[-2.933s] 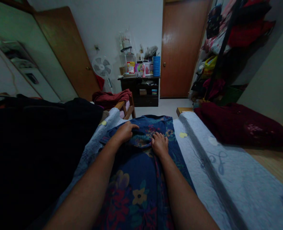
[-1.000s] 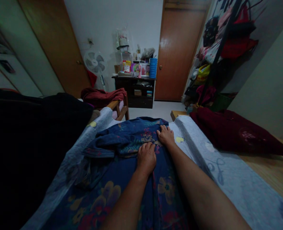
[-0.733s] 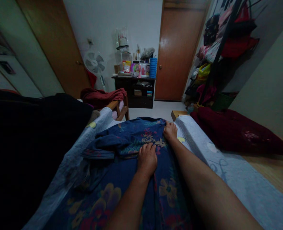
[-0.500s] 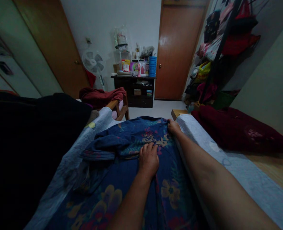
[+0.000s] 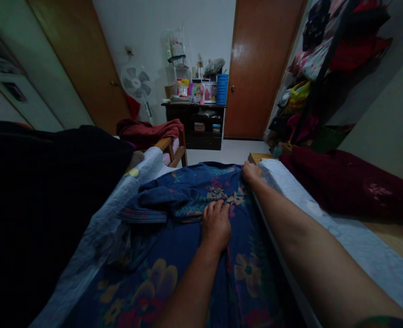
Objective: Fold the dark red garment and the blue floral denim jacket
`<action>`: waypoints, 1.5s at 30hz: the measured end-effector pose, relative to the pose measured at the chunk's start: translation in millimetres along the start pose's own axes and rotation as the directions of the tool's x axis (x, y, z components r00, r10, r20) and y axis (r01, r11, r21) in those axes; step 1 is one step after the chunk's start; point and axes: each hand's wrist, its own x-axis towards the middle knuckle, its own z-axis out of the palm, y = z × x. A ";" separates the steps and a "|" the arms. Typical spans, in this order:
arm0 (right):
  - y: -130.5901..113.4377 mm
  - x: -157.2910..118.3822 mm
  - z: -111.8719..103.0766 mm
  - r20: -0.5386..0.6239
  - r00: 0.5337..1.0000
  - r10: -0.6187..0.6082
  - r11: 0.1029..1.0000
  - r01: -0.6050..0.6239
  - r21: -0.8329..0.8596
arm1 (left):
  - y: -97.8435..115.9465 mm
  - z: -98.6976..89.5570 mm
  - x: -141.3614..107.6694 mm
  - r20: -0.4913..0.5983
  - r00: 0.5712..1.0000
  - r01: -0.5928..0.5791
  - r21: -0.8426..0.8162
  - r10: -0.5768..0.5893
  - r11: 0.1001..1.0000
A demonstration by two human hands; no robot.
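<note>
A blue floral garment (image 5: 245,246) is spread lengthwise in front of me on the bed. One of its sleeves (image 5: 146,212), with a striped cuff, lies folded over on the left. My left hand (image 5: 216,226) rests palm down on the middle of the cloth, fingers stretched forward and slightly bent. At the garment's far right corner, near the bed's end, my right hand (image 5: 252,173) is closed around the edge of the fabric. The fingertips of that hand are mostly hidden.
Dark clothing (image 5: 51,205) covers the left side. A maroon cushion (image 5: 351,182) lies on the right, beside the pale bedsheet (image 5: 327,232). Beyond the bed stand a wooden chair (image 5: 181,152) with red cloth (image 5: 146,132), a fan (image 5: 136,84) and a dark cabinet (image 5: 191,127).
The view has shifted slightly, moving everything a little to the right. Both hands keep nearly the same places on the garment, the right one still gripping its far corner.
</note>
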 end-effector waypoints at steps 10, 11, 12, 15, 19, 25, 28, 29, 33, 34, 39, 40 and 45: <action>-3.3 -32.2 -1.1 -0.028 0.999 -0.041 0.999 0.040 -0.032 | 2.7 -0.5 -0.3 -0.037 0.999 0.000 0.011 0.001 1.000; -5.3 -38.9 -1.8 -0.045 0.998 -0.051 0.998 0.050 -0.037 | 3.3 -1.1 -0.1 -0.037 0.999 0.003 0.009 -0.003 1.000; -7.7 -46.4 -1.2 -0.062 0.996 -0.065 0.997 0.062 -0.041 | 3.7 -1.5 0.2 -0.036 0.999 0.007 0.007 -0.007 1.000; -15.4 -69.4 8.4 -0.093 0.985 -0.145 0.989 0.142 -0.034 | 3.6 -1.9 0.8 -0.039 0.999 0.014 0.001 -0.014 1.000; -18.3 -83.2 25.6 -0.048 0.969 -0.242 0.970 0.243 0.000 | 2.1 -0.8 0.8 -0.035 0.999 0.011 -0.004 -0.011 1.000; -12.9 -66.1 30.0 0.034 0.985 -0.168 0.984 0.166 0.066 | 1.8 -0.5 0.7 -0.023 1.000 0.010 0.007 -0.009 1.000; -10.9 -56.4 29.8 0.035 0.989 -0.143 0.987 0.141 0.075 | 1.6 -0.7 0.5 -0.022 1.000 0.008 0.011 -0.008 1.000; -10.2 -53.9 30.0 0.035 0.990 -0.136 0.988 0.133 0.076 | 1.5 -0.6 0.5 -0.022 1.000 0.008 0.012 -0.007 1.000; -7.9 -48.7 30.1 0.044 0.992 -0.115 0.990 0.112 0.084 | 1.6 -0.3 0.7 -0.023 1.000 0.006 0.020 -0.006 1.000; -7.4 -49.1 29.7 0.040 0.992 -0.116 0.990 0.113 0.084 | 1.9 -0.3 0.8 -0.022 1.000 0.006 0.022 -0.006 1.000; -5.2 -61.9 25.3 0.033 0.989 -0.144 0.988 0.142 0.054 | 3.4 -1.4 1.0 -0.024 1.000 0.003 0.034 -0.002 0.999; -4.5 -66.2 24.3 0.037 0.988 -0.150 0.988 0.148 0.045 | 3.5 -1.6 0.9 -0.026 1.000 0.000 0.036 0.001 0.999; 0.5 -91.6 20.0 0.084 0.981 -0.176 0.984 0.176 -0.003 | 3.6 -1.8 1.2 -0.038 0.999 -0.005 0.047 0.007 0.999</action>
